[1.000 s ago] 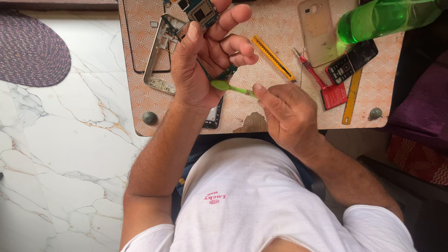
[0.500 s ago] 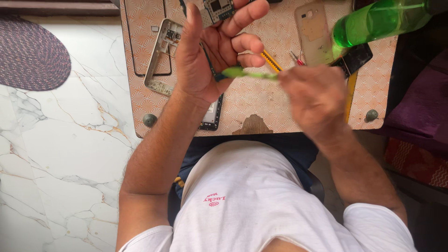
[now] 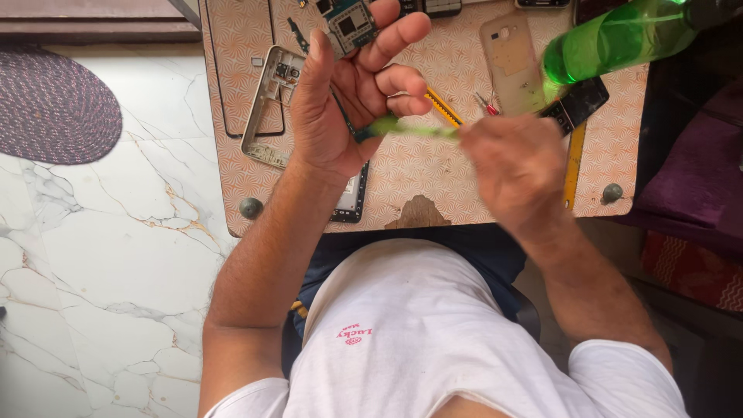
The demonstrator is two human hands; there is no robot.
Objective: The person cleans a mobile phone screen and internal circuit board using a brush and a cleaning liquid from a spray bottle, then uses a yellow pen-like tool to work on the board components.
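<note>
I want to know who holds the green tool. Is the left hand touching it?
Touching. The head view shows the green tool's end tucked into the left hand's palm under curled fingers, while the blurred right hand grips its other end.

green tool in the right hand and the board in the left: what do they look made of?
Green tool, held by the right hand: looks like translucent plastic, glossy, though motion blur hides detail. Circuit board, pinched in the left hand: seemingly laminate, teal-blue matte face carrying dark chips and metallic shields.
</note>
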